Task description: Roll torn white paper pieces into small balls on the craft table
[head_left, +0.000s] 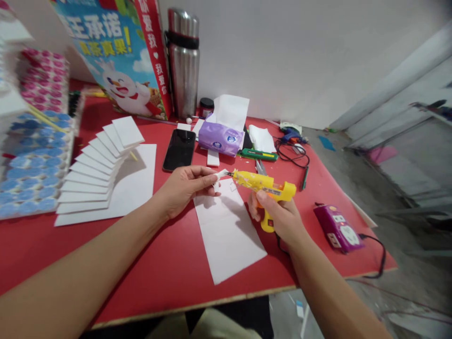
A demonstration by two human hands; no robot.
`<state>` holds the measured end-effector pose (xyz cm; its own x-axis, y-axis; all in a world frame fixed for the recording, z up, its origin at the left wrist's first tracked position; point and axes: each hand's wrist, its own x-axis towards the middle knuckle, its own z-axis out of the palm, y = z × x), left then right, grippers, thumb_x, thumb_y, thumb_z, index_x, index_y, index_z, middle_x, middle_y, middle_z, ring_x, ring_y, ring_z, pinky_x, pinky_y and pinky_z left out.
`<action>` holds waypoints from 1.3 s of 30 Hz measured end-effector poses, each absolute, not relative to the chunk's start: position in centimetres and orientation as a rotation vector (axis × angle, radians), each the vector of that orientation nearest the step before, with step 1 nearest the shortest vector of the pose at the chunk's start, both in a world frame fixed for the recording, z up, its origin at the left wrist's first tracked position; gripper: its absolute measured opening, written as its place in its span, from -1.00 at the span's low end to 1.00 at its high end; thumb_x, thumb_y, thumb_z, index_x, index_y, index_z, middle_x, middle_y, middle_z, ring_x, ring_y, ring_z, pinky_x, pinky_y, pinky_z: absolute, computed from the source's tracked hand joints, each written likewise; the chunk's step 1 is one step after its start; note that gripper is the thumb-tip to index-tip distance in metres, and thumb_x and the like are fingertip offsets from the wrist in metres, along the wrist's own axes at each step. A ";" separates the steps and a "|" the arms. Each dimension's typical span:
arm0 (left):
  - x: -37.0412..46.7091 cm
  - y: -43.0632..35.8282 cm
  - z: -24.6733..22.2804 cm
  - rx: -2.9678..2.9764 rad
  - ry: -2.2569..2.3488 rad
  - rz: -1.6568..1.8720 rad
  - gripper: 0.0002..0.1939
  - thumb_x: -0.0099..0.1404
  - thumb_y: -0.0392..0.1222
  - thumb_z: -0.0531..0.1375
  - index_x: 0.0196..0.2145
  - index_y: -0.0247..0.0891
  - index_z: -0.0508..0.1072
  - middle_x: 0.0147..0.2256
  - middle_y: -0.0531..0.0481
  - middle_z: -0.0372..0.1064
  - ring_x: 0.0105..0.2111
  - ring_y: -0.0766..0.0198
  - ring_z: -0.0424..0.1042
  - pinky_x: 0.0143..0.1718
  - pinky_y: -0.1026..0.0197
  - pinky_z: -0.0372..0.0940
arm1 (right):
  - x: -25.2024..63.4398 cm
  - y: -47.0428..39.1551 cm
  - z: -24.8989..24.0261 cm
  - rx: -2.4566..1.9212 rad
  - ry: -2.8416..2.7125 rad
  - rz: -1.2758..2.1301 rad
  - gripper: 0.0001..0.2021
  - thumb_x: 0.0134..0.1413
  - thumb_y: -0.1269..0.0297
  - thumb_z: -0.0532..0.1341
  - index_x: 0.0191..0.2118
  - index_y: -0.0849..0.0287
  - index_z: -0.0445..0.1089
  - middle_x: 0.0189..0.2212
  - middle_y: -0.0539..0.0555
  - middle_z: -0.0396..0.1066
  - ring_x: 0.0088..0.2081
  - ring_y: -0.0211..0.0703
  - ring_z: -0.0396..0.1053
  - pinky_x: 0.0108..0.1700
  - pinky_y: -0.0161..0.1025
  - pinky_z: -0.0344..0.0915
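My left hand [190, 184] pinches a small white piece [219, 177] between thumb and fingers; its exact kind is too small to tell. In my right hand [270, 207] is a yellow hot glue gun [257, 181], its handle wrapped by the fingers. The gun points left, with its nozzle touching or very close to the white piece. Below both hands lies a sheet of white paper [228, 235]. To the left, a curved, stair-like model of white boards [95, 169] stands on a white base [144, 174].
Behind my hands lie a black phone [179, 149], a purple tissue pack [222, 136] and a green utility knife [259, 154]. A steel thermos [183, 66] stands against the wall. At right sits a purple power strip [337, 228] with a cord. Egg trays [35, 165] fill the left side.
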<state>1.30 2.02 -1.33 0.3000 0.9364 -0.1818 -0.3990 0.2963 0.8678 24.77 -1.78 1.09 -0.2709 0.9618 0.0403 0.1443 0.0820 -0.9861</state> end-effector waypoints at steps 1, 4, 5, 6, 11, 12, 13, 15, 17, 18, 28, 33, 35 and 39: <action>1.3 2.0 -1.3 0.811 0.806 1.033 -0.78 0.12 -0.15 0.50 -0.33 -0.31 0.64 -0.51 0.07 0.45 -0.49 0.40 0.43 -0.08 0.04 0.54 | 24.8 -1.7 1.1 -1.134 -1.550 1.280 -0.58 0.30 -0.04 0.20 -0.49 0.14 0.34 -0.62 -0.01 0.28 -0.58 -0.23 0.22 -0.47 -0.21 0.11; 1.3 1.9 -1.3 0.811 0.802 1.035 -0.79 0.12 -0.15 0.49 -0.34 -0.31 0.64 -0.51 0.08 0.45 -0.50 0.41 0.42 -0.08 0.03 0.55 | 25.0 -1.7 1.1 -1.135 -1.545 1.277 -0.59 0.30 -0.02 0.20 -0.49 0.14 0.34 -0.62 -0.01 0.29 -0.57 -0.23 0.22 -0.46 -0.21 0.12; 1.3 1.9 -1.3 0.812 0.801 1.032 -0.79 0.12 -0.15 0.49 -0.34 -0.31 0.64 -0.51 0.07 0.45 -0.49 0.40 0.42 -0.08 0.03 0.55 | 25.0 -1.7 1.1 -1.132 -1.547 1.280 -0.59 0.30 -0.03 0.20 -0.49 0.14 0.34 -0.62 -0.01 0.29 -0.57 -0.23 0.22 -0.45 -0.21 0.13; 1.3 1.9 -1.3 0.812 0.800 1.030 -0.79 0.12 -0.15 0.49 -0.35 -0.32 0.64 -0.52 0.07 0.44 -0.49 0.40 0.42 -0.09 0.04 0.55 | 24.9 -1.8 1.1 -1.128 -1.555 1.282 -0.58 0.30 -0.03 0.20 -0.49 0.14 0.34 -0.62 -0.01 0.28 -0.57 -0.23 0.22 -0.45 -0.21 0.13; 1.3 2.0 -1.3 0.814 0.795 1.013 -0.78 0.14 -0.14 0.49 -0.35 -0.33 0.62 -0.52 0.07 0.44 -0.49 0.41 0.43 -0.07 0.04 0.55 | 24.6 -1.9 1.3 -1.136 -1.601 1.274 -0.53 0.29 -0.09 0.19 -0.52 0.15 0.33 -0.65 -0.01 0.26 -0.58 -0.24 0.20 -0.46 -0.22 0.12; 1.3 2.0 -1.3 0.817 0.793 1.012 -0.78 0.14 -0.14 0.49 -0.35 -0.33 0.62 -0.51 0.07 0.44 -0.49 0.41 0.44 -0.07 0.04 0.55 | 24.6 -1.9 1.3 -1.140 -1.607 1.270 -0.52 0.29 -0.09 0.19 -0.53 0.16 0.33 -0.65 -0.01 0.25 -0.58 -0.25 0.20 -0.46 -0.22 0.12; 1.3 2.0 -1.3 0.817 0.790 1.012 -0.78 0.14 -0.14 0.49 -0.35 -0.33 0.62 -0.51 0.07 0.44 -0.48 0.41 0.44 -0.06 0.04 0.55 | 24.6 -1.9 1.3 -1.144 -1.614 1.268 -0.52 0.29 -0.09 0.19 -0.53 0.16 0.33 -0.65 -0.01 0.25 -0.58 -0.25 0.20 -0.46 -0.23 0.12; 1.4 1.9 -1.3 0.816 0.782 1.014 -0.78 0.14 -0.15 0.49 -0.36 -0.33 0.61 -0.50 0.07 0.44 -0.49 0.42 0.43 -0.06 0.03 0.55 | 24.6 -1.9 1.2 -1.152 -1.622 1.270 -0.51 0.29 -0.09 0.19 -0.54 0.17 0.34 -0.66 -0.01 0.25 -0.58 -0.26 0.20 -0.47 -0.23 0.11; 1.4 1.9 -1.3 0.816 0.779 1.009 -0.78 0.15 -0.14 0.48 -0.36 -0.34 0.60 -0.50 0.06 0.44 -0.48 0.42 0.43 -0.06 0.04 0.55 | 24.7 -1.8 1.1 -1.164 -1.625 1.277 -0.50 0.28 -0.11 0.19 -0.54 0.18 0.34 -0.66 0.00 0.26 -0.58 -0.26 0.20 -0.48 -0.25 0.10; 1.5 1.9 -1.3 0.816 0.779 1.006 -0.77 0.15 -0.14 0.48 -0.36 -0.35 0.60 -0.50 0.06 0.44 -0.48 0.42 0.43 -0.06 0.04 0.55 | 24.7 -1.8 1.1 -1.169 -1.626 1.279 -0.49 0.28 -0.12 0.19 -0.55 0.18 0.34 -0.66 0.00 0.26 -0.59 -0.27 0.20 -0.49 -0.25 0.10; 1.4 2.0 -1.2 0.781 0.751 1.005 -0.79 0.16 -0.16 0.47 -0.37 -0.35 0.61 -0.50 0.05 0.45 -0.50 0.44 0.40 -0.07 0.05 0.54 | 25.1 -1.7 0.9 -1.154 -1.586 1.227 -0.56 0.32 -0.03 0.19 -0.50 0.17 0.33 -0.63 -0.02 0.27 -0.58 -0.27 0.22 -0.49 -0.24 0.11; 1.3 2.0 -1.3 0.793 0.748 0.999 -0.79 0.16 -0.15 0.47 -0.38 -0.35 0.60 -0.50 0.05 0.44 -0.49 0.43 0.40 -0.08 0.05 0.54 | 25.2 -1.6 0.8 -1.134 -1.578 1.245 -0.57 0.32 -0.03 0.19 -0.48 0.17 0.33 -0.61 -0.01 0.27 -0.58 -0.27 0.22 -0.50 -0.24 0.09; 1.3 2.0 -1.3 0.804 0.748 0.994 -0.79 0.17 -0.15 0.46 -0.37 -0.35 0.60 -0.50 0.05 0.43 -0.49 0.42 0.40 -0.07 0.06 0.54 | 25.1 -1.7 0.9 -1.113 -1.586 1.267 -0.57 0.30 -0.05 0.20 -0.48 0.17 0.33 -0.61 -0.02 0.27 -0.58 -0.27 0.22 -0.50 -0.24 0.11; 1.3 2.0 -1.3 0.805 0.758 0.989 -0.79 0.18 -0.15 0.46 -0.37 -0.35 0.60 -0.50 0.05 0.43 -0.49 0.43 0.39 -0.08 0.07 0.54 | 24.9 -1.8 1.0 -1.128 -1.597 1.272 -0.56 0.29 -0.06 0.22 -0.48 0.18 0.35 -0.62 -0.02 0.26 -0.58 -0.28 0.22 -0.49 -0.26 0.12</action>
